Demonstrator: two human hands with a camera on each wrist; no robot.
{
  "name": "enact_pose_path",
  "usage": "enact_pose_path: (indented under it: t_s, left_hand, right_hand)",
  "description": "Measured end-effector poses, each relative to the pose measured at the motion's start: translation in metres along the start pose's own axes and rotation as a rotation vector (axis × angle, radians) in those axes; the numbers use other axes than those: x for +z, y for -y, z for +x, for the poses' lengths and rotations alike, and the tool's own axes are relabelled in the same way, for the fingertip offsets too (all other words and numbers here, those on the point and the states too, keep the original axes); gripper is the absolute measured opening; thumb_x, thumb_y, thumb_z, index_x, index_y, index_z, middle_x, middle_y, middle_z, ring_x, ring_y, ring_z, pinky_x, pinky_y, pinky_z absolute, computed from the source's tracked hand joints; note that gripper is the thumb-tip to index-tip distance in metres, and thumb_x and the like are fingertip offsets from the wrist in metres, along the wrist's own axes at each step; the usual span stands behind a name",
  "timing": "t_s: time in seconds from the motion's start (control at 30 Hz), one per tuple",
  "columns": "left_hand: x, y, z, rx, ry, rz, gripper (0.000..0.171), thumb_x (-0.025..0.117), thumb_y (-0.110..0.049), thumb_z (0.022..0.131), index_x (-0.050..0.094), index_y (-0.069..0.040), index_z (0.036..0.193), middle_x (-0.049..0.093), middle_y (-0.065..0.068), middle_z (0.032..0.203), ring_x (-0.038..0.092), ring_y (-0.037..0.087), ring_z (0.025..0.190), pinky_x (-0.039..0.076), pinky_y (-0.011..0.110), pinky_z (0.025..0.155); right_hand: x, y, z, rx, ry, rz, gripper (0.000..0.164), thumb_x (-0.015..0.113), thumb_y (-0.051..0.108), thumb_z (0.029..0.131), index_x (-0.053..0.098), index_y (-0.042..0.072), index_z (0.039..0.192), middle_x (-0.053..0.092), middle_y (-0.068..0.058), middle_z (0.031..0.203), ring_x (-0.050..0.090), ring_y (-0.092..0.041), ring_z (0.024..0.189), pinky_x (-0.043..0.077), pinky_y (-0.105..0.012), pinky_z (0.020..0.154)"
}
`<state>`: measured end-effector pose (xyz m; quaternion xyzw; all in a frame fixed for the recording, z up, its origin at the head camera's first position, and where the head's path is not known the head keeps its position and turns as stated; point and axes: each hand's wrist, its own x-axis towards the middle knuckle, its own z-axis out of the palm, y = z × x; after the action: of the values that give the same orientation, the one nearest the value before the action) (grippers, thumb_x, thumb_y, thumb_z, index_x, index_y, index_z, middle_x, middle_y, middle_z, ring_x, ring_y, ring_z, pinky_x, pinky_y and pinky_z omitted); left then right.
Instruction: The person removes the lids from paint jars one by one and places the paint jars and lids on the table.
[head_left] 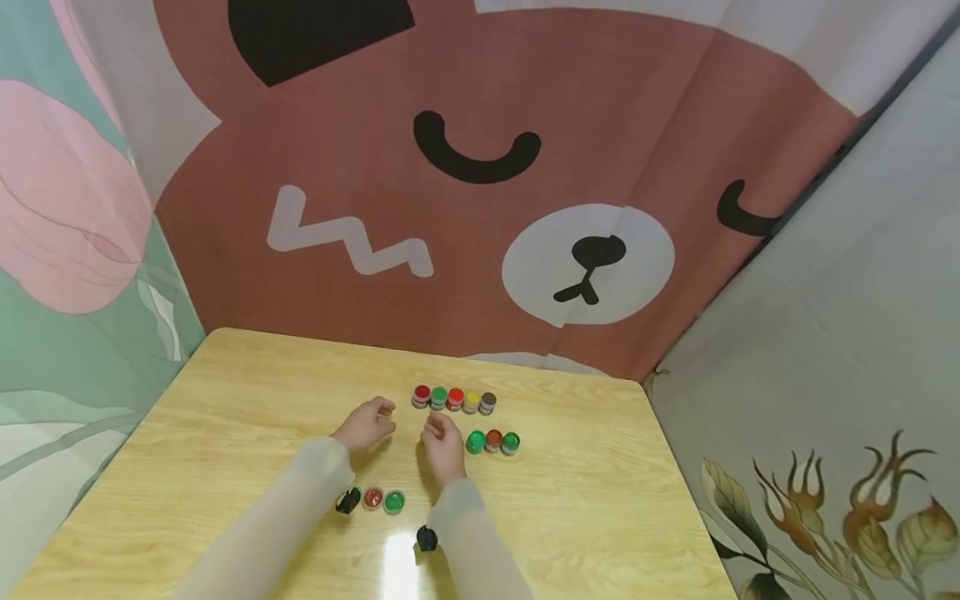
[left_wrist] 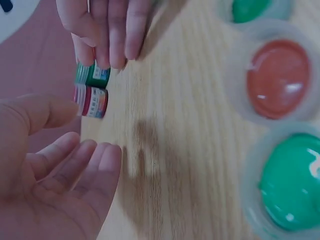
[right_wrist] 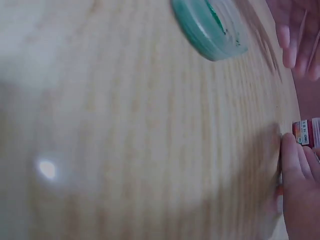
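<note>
My left hand [head_left: 367, 423] hovers over the table with loosely bent fingers and nothing in it. Facing it, my right hand [head_left: 445, 454] is also empty, its fingers together and slightly bent, left of three uncapped paint jars. Of these, one is bright green [head_left: 476, 442], one red-brown [head_left: 492, 441] and one darker green [head_left: 511, 443]. Just beyond the fingertips stands a row of several small paint jars, with a dark red jar [head_left: 422, 396] at its left end. In the left wrist view, the palm of the left hand [left_wrist: 65, 190] shows, and the right hand [left_wrist: 112, 30] overlaps the row.
Nearer me lie paint-smeared lids, one red-brown [head_left: 372, 498] and one green [head_left: 394, 502]; another green lid [left_wrist: 292, 182] is mostly hidden behind my left wrist in the head view. The wooden table [head_left: 585, 508] meets a bear-printed curtain [head_left: 600, 100] at the back.
</note>
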<state>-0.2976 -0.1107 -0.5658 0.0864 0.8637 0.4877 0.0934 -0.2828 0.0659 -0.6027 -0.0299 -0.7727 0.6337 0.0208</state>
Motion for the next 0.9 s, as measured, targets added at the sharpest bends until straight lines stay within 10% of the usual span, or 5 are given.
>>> enact_pose_path:
  t_s: [0.53,0.9]
  left_hand:
    - [0.018,0.002,0.043,-0.037,0.067,-0.174,0.070,0.042,0.012,0.086,0.017,0.016,0.152,0.024,0.040,0.155,0.030,0.055,0.141,0.028,0.060,0.118]
    - [0.026,0.007,0.052,-0.010,0.023,-0.162,0.067,0.040,0.015,0.084,0.024,0.017,0.149,0.039,0.039,0.147,0.038,0.053,0.138,0.032,0.059,0.116]
  right_hand:
    - [0.018,0.016,0.014,0.077,0.126,0.020,0.065,0.052,-0.004,0.092,0.026,-0.017,0.150,0.033,-0.038,0.152,0.044,-0.046,0.137,0.046,-0.046,0.109]
    - [0.018,0.016,0.017,0.064,0.101,0.023,0.066,0.050,-0.006,0.087,0.030,-0.018,0.148,0.037,-0.036,0.151,0.049,-0.044,0.134,0.050,-0.043,0.104]
